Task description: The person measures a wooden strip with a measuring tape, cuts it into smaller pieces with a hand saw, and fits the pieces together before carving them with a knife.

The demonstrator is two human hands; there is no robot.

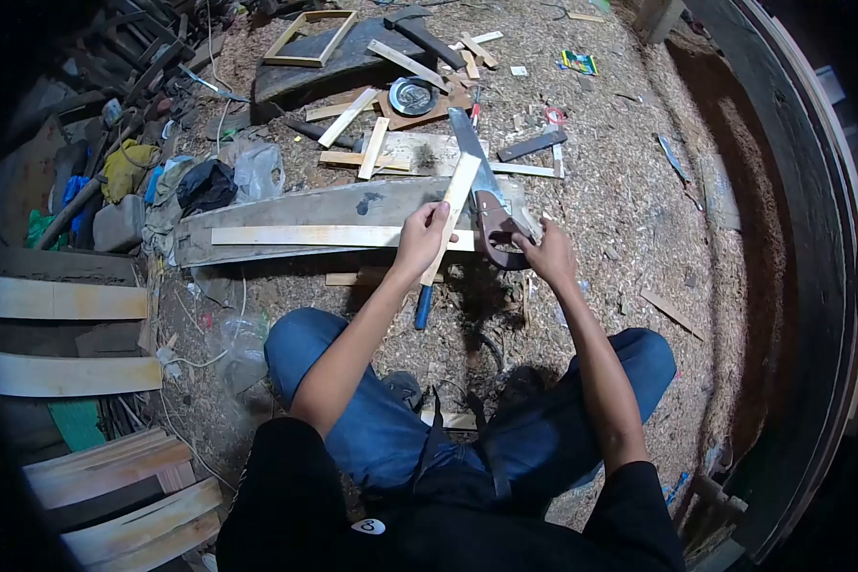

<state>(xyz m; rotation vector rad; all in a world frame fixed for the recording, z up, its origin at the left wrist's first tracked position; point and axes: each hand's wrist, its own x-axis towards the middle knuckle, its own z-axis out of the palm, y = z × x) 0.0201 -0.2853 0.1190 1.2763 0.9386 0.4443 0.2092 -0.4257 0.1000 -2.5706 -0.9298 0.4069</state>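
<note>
My left hand (421, 240) is closed around a short pale wooden strip (459, 186), which slants up and away from me. The fingers of my right hand (549, 254) are closed at the brown handle (496, 227) of a handsaw, whose metal blade (465, 133) points away and passes behind the strip's upper end. Below both hands, a long pale strip (305, 235) lies across a grey plank (257, 214). A tool with a blue handle (423, 307) shows under the left hand; its other end is hidden.
Wood shavings cover the ground. Ahead are a dark block (353, 71), a wooden frame (310, 38), a round metal dish (414, 95) and several offcuts. A knife-like blade (674, 157) lies to the right. Bags (257, 172) and stacked boards (71, 374) are on the left.
</note>
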